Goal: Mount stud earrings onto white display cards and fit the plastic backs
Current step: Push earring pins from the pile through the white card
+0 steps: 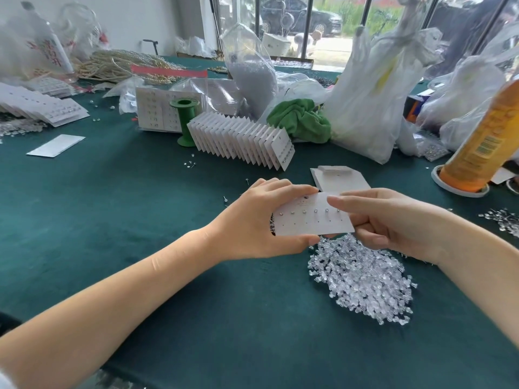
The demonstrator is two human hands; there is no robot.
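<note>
A white display card [311,220] is held flat above the green table, with a row of several stud earrings across its upper half and empty holes below. My left hand [258,220] grips the card's left end, thumb under the lower edge and fingers over the top. At the card's right end, my right hand [393,220] pinches it, forefinger lying along the top right corner. A heap of clear plastic backs [365,279] lies on the cloth right under the card. Whether my right fingers also hold a back is hidden.
A fanned row of filled cards [241,138] stands behind, beside a green spool [185,122] and a green cloth [300,119]. Blank cards [339,178] lie just beyond my hands. An orange bottle [483,141], plastic bags [370,102] and loose studs [502,220] crowd the right.
</note>
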